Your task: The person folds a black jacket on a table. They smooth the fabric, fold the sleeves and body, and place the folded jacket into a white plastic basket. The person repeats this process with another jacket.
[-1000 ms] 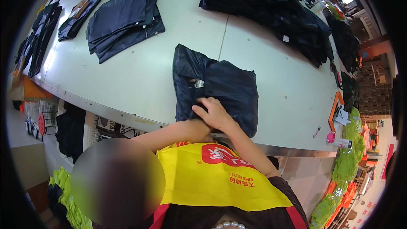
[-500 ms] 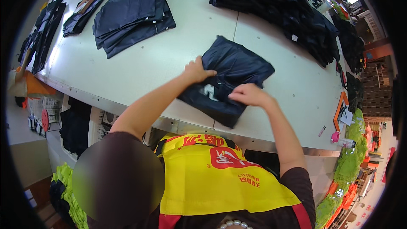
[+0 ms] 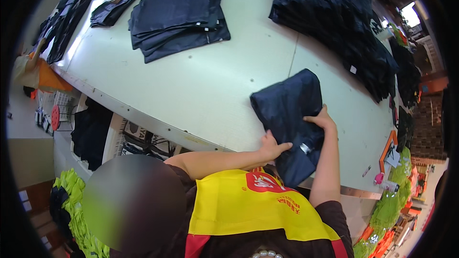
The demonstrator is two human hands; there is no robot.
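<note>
A folded dark navy garment (image 3: pixel 289 102) lies at the table's near edge, its lower end hanging past the edge toward my apron. A small white label or patch shows near its lower part. My left hand (image 3: pixel 275 147) grips the garment's left side, thumb across the top and the other fingers partly hidden. On the opposite side my right hand (image 3: pixel 324 118) holds the right edge, its thumb over the cloth and its fingers mostly behind it. What the garment is exactly cannot be told while folded.
A stack of folded dark garments (image 3: pixel 179 12) lies at the far left, and a larger dark pile (image 3: pixel 330 24) at the far right. An orange frame (image 3: pixel 388 150) and a pink item (image 3: pixel 379 178) lie near the right edge. Black cloth fills a bin (image 3: pixel 114 136) below the table.
The garment has been turned and drawn nearer, so its lower end now passes the table edge. My right hand has moved from its front to its right edge. The view has shifted.
</note>
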